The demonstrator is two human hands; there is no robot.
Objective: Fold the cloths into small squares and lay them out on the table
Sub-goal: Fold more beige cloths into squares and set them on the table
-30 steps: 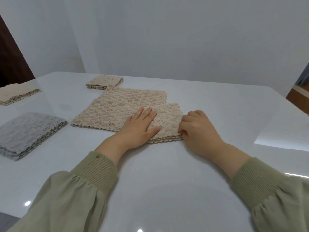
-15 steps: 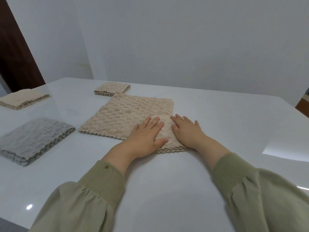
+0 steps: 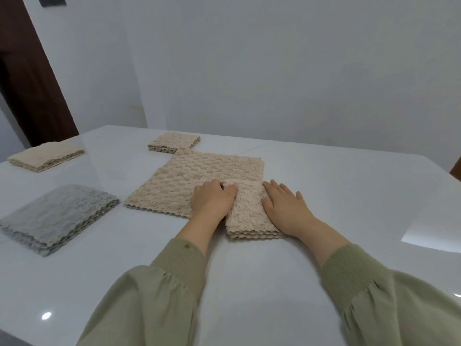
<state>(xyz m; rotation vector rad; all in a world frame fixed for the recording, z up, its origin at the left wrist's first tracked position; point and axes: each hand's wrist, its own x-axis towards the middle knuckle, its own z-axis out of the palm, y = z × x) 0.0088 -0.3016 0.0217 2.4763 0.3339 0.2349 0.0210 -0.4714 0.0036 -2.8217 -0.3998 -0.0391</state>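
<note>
Plain white painted wall (image 3: 274,71) well beyond the left grip (image 3: 213,199). Dark brown wooden door panel (image 3: 30,83) far to its left. Small black rectangular plate (image 3: 52,0) high on wall.

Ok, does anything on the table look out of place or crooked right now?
Only slightly: the nearest folded beige square overlaps the near right corner of the unfolded beige cloth instead of lying apart like the grey folded cloth. Nothing spilled or damaged.
</note>
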